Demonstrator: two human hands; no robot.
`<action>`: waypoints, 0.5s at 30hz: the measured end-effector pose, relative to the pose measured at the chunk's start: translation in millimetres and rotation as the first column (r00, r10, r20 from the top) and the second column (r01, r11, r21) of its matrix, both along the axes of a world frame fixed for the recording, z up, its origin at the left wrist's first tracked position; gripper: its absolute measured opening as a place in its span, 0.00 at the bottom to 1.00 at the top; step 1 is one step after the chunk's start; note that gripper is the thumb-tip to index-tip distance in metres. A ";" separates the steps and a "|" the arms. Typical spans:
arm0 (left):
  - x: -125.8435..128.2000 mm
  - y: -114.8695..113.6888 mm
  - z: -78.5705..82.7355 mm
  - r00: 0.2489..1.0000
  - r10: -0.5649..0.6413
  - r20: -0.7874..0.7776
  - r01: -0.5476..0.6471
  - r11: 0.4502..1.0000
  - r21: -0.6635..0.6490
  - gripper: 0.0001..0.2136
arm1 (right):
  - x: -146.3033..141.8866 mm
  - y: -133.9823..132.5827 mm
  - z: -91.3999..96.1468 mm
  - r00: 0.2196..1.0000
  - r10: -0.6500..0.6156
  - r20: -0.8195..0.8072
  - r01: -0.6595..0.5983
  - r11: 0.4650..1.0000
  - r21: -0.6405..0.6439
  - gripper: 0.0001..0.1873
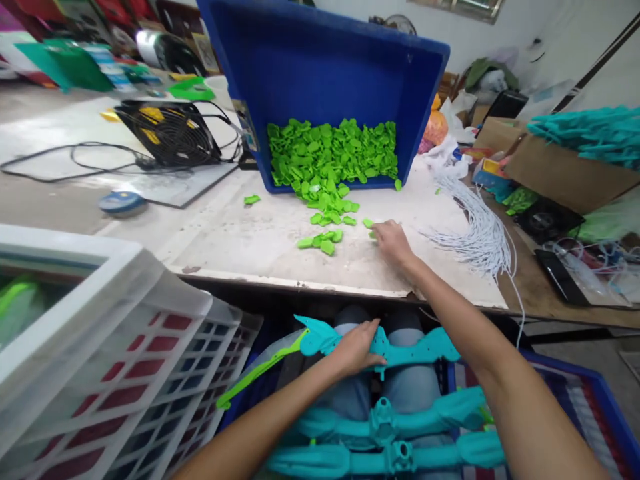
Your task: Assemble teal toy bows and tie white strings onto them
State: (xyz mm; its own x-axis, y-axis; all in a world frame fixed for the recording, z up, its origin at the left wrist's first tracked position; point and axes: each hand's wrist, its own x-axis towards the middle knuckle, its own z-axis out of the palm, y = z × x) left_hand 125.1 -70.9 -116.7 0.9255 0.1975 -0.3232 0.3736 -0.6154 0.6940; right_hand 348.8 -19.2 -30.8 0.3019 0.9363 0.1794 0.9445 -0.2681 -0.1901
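Observation:
My left hand point(356, 348) is closed around the middle of a long turquoise plastic part point(417, 350) above my lap. A curved green strip with a clear film point(267, 367) is joined to that part's left end. Over the table's front, my right hand point(393, 243) has its fingertips closed on a small green plastic piece point(368, 223). To its left lie a small group of loose green pieces point(323, 241) and a larger spill from the blue bin point(320, 40). Two more turquoise parts point(345, 427) lie lower, across my legs.
A white slatted crate point(150, 360) stands at the left, and a blue crate point(590, 393) at the lower right. On the table point(240, 247) are a black fan point(173, 133), a blue round object point(123, 203), white cords point(477, 230) and a cardboard box holding turquoise parts point(570, 167).

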 end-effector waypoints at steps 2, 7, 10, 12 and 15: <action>2.3 0.8 3.2 1.000 -0.003 -0.030 0.003 1.000 -0.007 0.36 | 8.3 -21.3 2.7 0.991 -0.025 -0.130 0.013 0.996 -0.092 0.17; 14.8 0.8 16.3 0.990 0.014 -0.139 -0.011 1.000 0.024 0.29 | 16.5 -64.9 -4.0 0.986 -0.001 -0.165 -0.011 0.997 -0.073 0.14; 21.8 3.5 18.6 0.991 0.033 -0.132 -0.032 0.999 0.015 0.21 | 17.6 -83.1 -13.3 0.995 0.028 -0.100 -0.020 0.997 0.079 0.17; 23.2 6.3 17.7 0.991 0.030 -0.127 -0.032 0.999 -0.014 0.14 | 20.5 -93.2 -17.3 0.989 0.102 -0.106 -0.093 0.992 0.084 0.19; 22.7 9.9 15.3 0.993 0.028 -0.110 -0.037 0.996 -0.079 0.07 | 27.6 -105.0 -16.2 0.960 0.249 -0.129 -0.250 0.968 0.001 0.21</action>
